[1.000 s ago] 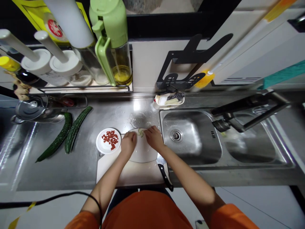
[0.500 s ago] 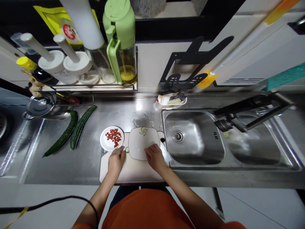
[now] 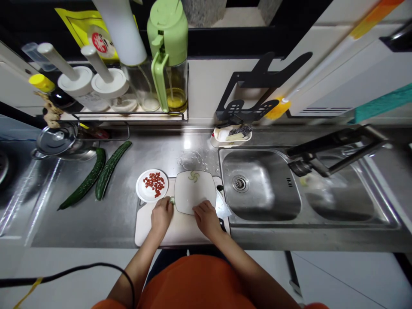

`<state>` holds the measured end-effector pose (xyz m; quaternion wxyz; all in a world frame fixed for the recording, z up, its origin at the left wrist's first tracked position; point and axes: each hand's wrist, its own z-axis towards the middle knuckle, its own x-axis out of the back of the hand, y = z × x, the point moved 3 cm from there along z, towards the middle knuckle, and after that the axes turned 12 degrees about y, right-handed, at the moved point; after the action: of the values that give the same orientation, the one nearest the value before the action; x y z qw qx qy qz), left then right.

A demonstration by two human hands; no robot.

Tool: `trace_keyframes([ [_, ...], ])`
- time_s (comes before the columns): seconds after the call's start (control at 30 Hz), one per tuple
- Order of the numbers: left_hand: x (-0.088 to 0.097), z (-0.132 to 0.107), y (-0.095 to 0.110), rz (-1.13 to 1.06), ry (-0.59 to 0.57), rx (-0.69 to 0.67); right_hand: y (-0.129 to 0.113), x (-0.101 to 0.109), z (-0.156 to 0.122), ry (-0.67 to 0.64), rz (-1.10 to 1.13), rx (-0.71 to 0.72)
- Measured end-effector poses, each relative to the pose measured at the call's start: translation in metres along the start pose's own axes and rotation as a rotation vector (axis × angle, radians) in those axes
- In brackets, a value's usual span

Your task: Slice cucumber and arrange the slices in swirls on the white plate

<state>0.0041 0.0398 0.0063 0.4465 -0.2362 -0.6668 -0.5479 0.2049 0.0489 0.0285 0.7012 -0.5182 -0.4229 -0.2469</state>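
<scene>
My left hand (image 3: 162, 216) is closed, its fingertips at a small stack of pale green cucumber slices (image 3: 172, 200) on the white cutting board (image 3: 180, 231). My right hand (image 3: 207, 219) rests at the front edge of a squarish white plate (image 3: 186, 195), fingers pressed together; whatever is between them is hidden. Thin green slices (image 3: 194, 176) lie curved in a pinwheel at the plate's far side. Right of the plate is a knife (image 3: 222, 207), partly covered, with a dark green cucumber end (image 3: 219, 188) above it.
A round white plate (image 3: 139, 189) of chopped red bits stands at the board's left corner. Two long cucumbers (image 3: 108, 174) lie further left. On the right is a double sink (image 3: 262, 184) with a black faucet (image 3: 315, 152). A rack with an oil jug (image 3: 169, 51) hangs behind.
My right hand has drawn back from over the plate to its front edge. My left hand has shifted slightly right, closer to the slices. The view has tilted a little.
</scene>
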Motion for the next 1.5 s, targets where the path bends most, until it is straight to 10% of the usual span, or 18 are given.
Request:
trace_keyframes([
  [0.57,0.013,0.002,-0.01,-0.224,0.023,0.236,-0.002,-0.007,0.004,0.001,0.026,0.018],
  [0.87,-0.001,0.004,-0.024,-0.545,-0.159,0.485,-0.009,-0.011,0.015,0.016,0.109,0.0],
  [1.27,0.011,-0.005,-0.015,-0.052,0.148,-0.01,-0.023,-0.015,0.02,-0.068,0.116,0.009],
  [1.5,0.017,-0.009,-0.022,-0.19,0.058,0.164,-0.024,-0.015,0.021,-0.043,0.179,-0.017],
])
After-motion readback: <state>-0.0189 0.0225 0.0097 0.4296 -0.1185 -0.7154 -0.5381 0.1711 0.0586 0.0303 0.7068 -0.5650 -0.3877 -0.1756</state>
